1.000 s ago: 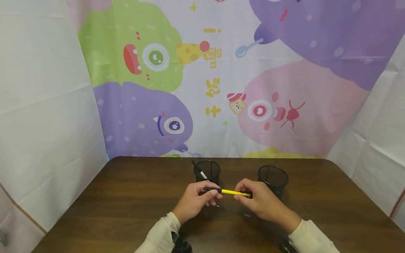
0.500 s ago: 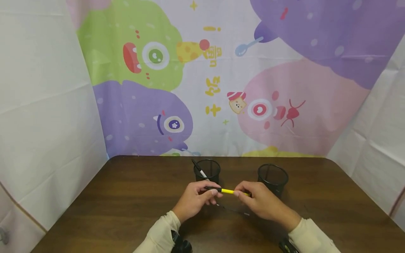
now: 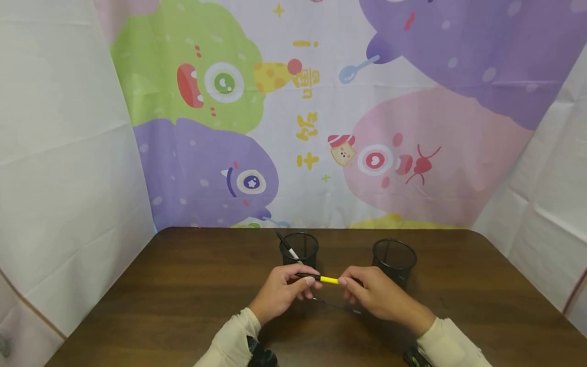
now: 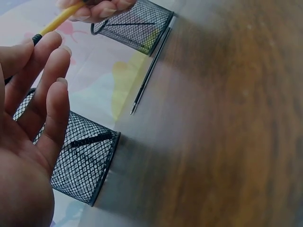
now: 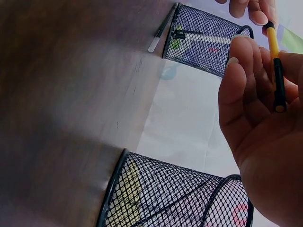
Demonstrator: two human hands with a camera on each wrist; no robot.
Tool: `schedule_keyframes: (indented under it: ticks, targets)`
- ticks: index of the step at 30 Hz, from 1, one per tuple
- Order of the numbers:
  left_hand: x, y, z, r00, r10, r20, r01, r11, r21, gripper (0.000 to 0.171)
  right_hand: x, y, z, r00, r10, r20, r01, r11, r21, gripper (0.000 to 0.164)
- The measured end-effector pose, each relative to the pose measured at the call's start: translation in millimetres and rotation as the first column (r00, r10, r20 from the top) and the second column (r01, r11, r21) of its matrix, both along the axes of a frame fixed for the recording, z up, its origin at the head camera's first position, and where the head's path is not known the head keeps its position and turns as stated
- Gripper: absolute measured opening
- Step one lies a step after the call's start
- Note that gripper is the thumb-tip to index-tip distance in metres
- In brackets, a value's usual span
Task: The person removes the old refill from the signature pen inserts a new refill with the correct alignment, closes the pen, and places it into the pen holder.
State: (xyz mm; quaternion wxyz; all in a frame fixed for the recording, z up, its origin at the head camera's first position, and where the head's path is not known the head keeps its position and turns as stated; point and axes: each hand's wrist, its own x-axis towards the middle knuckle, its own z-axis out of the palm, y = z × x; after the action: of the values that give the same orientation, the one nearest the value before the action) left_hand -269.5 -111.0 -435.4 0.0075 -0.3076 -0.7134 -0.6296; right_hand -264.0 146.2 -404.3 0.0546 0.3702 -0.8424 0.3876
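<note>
A ballpoint pen (image 3: 329,280) with a yellow barrel and black ends is held level between both hands above the table. My left hand (image 3: 281,291) pinches its black end between thumb and index finger, the other fingers loosely bent. My right hand (image 3: 379,294) pinches the yellow barrel with thumb and fingers and covers the other end in the head view. That black end (image 5: 279,90) shows above the palm in the right wrist view. Below the hands, a thin dark pen refill (image 4: 150,71) with a silvery tip lies on the table.
Just beyond the left hand stands a black mesh pen holder (image 3: 310,260) with a black-and-white pen (image 3: 288,246) leaning in it. A second mesh holder (image 3: 401,274) stands behind the right hand. The brown table (image 3: 202,285) ends at a cartoon-printed cloth (image 3: 312,204).
The right fingers have closed further over the pen's right end, which showed a second ago and is now hidden in the head view. The left hand has barely moved.
</note>
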Motion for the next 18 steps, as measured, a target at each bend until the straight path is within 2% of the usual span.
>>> schedule_keyframes:
  ticks: [7, 15, 18]
  targets:
    - [0.2, -2.2, 5.3, 0.999, 0.04, 0.005, -0.04, 0.999, 0.023, 0.024, -2.5, -0.5, 2.5, 0.998, -0.041, -0.043, 0.039, 0.999, -0.038, 0.016]
    - [-0.2, -3.1, 5.9, 0.995, 0.098, 0.017, -0.098, 0.995, 0.003, 0.024, -3.1, 2.4, 3.3, 0.996, -0.088, -0.022, 0.086, 0.994, -0.072, 0.011]
    - [-0.4, -2.9, 5.8, 0.994, 0.104, 0.016, -0.104, 0.995, 0.004, 0.024, -3.3, 3.0, 2.9, 0.992, -0.103, -0.069, 0.097, 0.991, -0.088, 0.018]
